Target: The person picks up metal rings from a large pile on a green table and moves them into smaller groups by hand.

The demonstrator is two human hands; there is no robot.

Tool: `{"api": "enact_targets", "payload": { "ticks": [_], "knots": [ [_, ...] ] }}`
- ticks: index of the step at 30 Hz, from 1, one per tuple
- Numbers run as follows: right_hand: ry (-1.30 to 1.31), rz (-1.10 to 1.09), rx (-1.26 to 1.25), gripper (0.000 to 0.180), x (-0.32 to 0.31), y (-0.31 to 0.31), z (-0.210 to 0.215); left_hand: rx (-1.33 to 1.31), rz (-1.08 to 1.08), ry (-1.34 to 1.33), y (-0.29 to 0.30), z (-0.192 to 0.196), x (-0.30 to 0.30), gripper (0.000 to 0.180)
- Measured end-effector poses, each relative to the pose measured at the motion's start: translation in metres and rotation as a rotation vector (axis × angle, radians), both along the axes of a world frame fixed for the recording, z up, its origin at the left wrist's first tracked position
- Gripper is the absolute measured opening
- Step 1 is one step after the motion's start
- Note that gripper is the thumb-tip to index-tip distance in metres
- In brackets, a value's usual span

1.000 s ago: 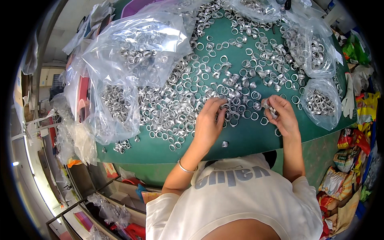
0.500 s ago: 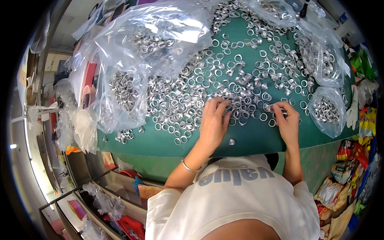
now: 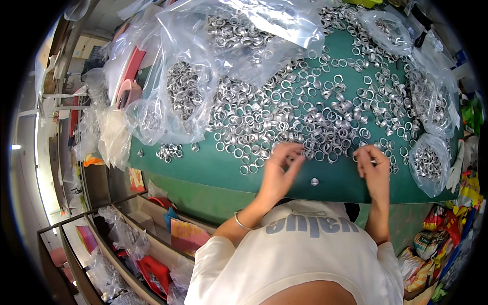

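Note:
A wide pile of small silver metal rings [image 3: 305, 112] covers the green table [image 3: 213, 170]. My left hand [image 3: 279, 173], with a bangle on its wrist, rests at the pile's near edge, its fingers curled in and pinched on rings there. To the right, my right hand [image 3: 373, 170] is at the same edge, its fingers closed around a small ring that glints between them. One loose ring [image 3: 314, 181] lies alone on the green top between my hands.
Clear plastic bags of rings lie around the pile: a large one [image 3: 185, 96] at left, another [image 3: 254, 25] at the back, smaller ones [image 3: 427, 162] at right. A small ring cluster [image 3: 170, 151] sits left. Shelves with bags and red items [image 3: 152, 274] stand below the table.
My left hand lay flat on the pile; its fingers have curled in at the pile's near edge. My right hand stays closed, slightly nearer the edge. My head has dipped closer.

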State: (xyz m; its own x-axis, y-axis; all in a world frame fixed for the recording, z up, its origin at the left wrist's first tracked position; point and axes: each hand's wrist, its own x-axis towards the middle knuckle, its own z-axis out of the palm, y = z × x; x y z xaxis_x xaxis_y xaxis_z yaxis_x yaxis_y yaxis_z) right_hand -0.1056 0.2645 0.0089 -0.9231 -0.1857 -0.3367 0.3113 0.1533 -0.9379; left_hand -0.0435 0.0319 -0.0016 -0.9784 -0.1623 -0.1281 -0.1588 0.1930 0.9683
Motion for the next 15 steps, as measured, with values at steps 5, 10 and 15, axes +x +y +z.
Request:
{"api": "enact_targets", "payload": {
  "ticks": [5, 10, 15],
  "knots": [
    [0.467, 0.52, -0.035, 0.012, 0.013, -0.06, 0.015, 1.422, -0.08, -0.709, 0.022, 0.005, 0.006, 0.027],
    [0.659, 0.751, -0.008, 0.022, 0.008, -0.063, 0.012, 1.269, 0.203, -0.751, 0.003, -0.022, 0.025, 0.028],
    [0.855, 0.683, 0.405, 0.036, 0.014, -0.077, -0.002, 0.594, -0.09, -0.602, -0.031, -0.005, 0.046, 0.017]
  ]
}}
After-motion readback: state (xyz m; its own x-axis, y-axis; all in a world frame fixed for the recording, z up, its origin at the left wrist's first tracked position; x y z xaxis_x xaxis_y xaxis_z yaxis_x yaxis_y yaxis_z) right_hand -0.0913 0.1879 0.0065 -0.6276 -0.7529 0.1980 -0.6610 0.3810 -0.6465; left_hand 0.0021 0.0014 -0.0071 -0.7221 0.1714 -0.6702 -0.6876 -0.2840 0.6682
